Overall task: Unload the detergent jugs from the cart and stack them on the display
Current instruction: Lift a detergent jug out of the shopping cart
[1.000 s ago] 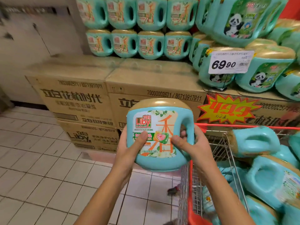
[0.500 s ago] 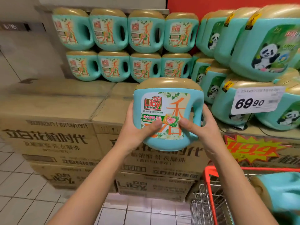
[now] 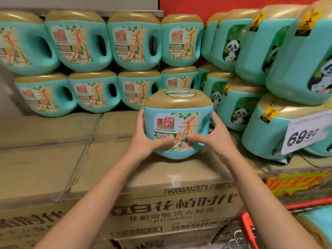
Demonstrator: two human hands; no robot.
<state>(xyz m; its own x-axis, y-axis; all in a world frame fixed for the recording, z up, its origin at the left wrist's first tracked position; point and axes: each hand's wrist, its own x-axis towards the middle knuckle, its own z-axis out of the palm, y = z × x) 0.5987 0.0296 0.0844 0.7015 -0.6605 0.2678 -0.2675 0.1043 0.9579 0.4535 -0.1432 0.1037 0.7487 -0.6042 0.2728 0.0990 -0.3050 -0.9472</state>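
A teal detergent jug (image 3: pixel 177 115) with a gold cap and a Liby label stands upright just over the top of the cardboard boxes (image 3: pixel 53 133); whether it touches them I cannot tell. My left hand (image 3: pixel 146 141) grips its left side, thumb across the label. My right hand (image 3: pixel 213 139) grips the right side by the handle, thumb on the label too. Behind it, two stacked rows of the same jugs (image 3: pixel 133 40) line the back of the display. The red cart (image 3: pixel 248 229) shows only at the bottom right corner.
Panda-label jugs (image 3: pixel 251 56) are piled to the right, with a 69.90 price tag (image 3: pixel 305 135) hanging in front of them. A red-and-yellow sale sign (image 3: pixel 296 184) sits below. Bare box tops stretch to the left of the held jug.
Both hands have carried the jug up from the cart, forward and down onto the box tops in front of the back rows. The view has moved closer to the display.
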